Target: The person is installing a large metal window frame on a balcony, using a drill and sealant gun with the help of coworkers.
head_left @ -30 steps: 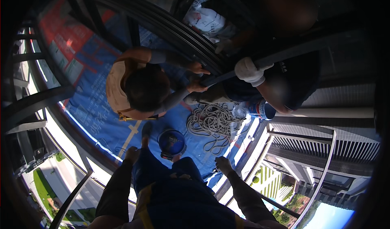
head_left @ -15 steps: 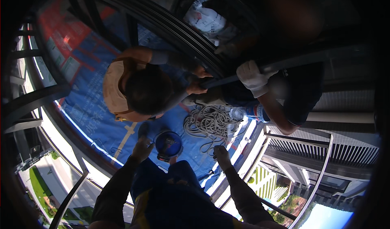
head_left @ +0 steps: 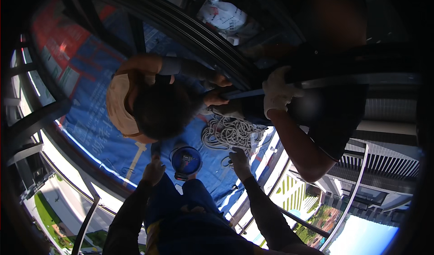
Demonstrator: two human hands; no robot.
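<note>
My left hand [head_left: 153,171] hangs over the blue sheeting, left of a round blue bucket [head_left: 193,168]. Its fingers are loosely bent and slightly apart, with nothing seen in them; a dark shape beyond the fingertips is unclear. Inside the bucket lies what looks like a power drill [head_left: 185,159]. My right hand [head_left: 240,163], dark at the fingertips, is held out near a heap of pale rope [head_left: 233,132], fingers partly spread. Whether it touches the rope I cannot tell. Ahead, two co-workers grip a long dark metal bar [head_left: 246,93], one wearing a white glove [head_left: 278,94].
Blue sheeting [head_left: 97,133] covers the floor. A dark frame beam [head_left: 194,33] crosses the far side, with white bags [head_left: 225,17] behind it. One co-worker [head_left: 124,101] bends over close ahead on the left. Metal rails [head_left: 359,182] and a drop to the ground flank both sides.
My right hand has moved up and left toward the rope, its fingers less curled. My left hand has shifted slightly down. The gloved co-worker's forearm has swung lower. The whole view has shifted a little.
</note>
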